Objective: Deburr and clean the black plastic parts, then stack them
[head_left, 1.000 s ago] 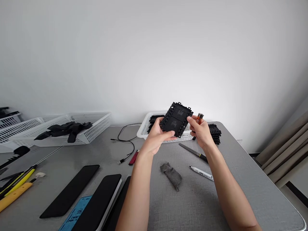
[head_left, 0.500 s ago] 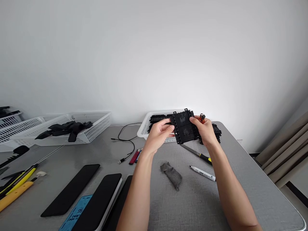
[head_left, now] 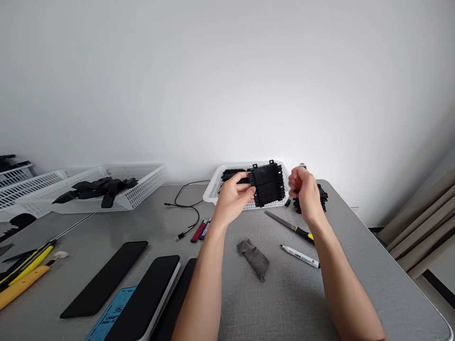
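A black ribbed plastic part is gripped at its left edge by my left hand, raised in front of a white basket. The basket has more black parts in it. To the right of the held part, my right hand is closed around a small object, of which only a pale end shows above the fingers. Behind and below that hand lie black jagged parts on the table, and a small black piece rests beside the basket.
On the grey table lie a file, a marker, a grey cloth, a cable and red and blue sticks. Black slabs, yellow-handled tools and a basket of black pieces stand left.
My right hand has let go of the black part and moved slightly right, its fingers now curled round the small object. The part has tilted a little in my left hand.
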Motion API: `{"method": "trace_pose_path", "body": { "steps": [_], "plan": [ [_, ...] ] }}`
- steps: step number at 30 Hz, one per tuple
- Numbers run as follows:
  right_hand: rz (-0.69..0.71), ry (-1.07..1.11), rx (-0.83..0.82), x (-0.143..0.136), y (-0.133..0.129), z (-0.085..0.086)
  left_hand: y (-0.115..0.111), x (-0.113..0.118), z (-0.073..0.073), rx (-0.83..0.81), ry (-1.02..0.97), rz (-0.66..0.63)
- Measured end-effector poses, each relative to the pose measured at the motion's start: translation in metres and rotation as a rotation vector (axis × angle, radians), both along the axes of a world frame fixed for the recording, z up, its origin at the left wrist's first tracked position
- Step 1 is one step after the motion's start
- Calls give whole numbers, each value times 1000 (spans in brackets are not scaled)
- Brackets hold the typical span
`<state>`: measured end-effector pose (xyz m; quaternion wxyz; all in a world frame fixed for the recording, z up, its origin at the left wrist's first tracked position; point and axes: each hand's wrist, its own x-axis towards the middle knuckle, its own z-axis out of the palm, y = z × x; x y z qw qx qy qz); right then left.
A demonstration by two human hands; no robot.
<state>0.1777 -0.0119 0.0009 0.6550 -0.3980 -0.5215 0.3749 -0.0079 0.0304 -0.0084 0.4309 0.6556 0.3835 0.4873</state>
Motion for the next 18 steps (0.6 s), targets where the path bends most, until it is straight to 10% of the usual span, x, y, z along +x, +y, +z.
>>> {"method": "trace_pose_path", "body": {
  "steps": [7, 18],
  "plan": [
    [448, 120, -271, -22, 4, -3, 0, 0, -1, 39, 20, 13],
    [511, 162, -402, -29, 13, -10, -2, 2, -4, 101, 67, 5]
  ]
}}
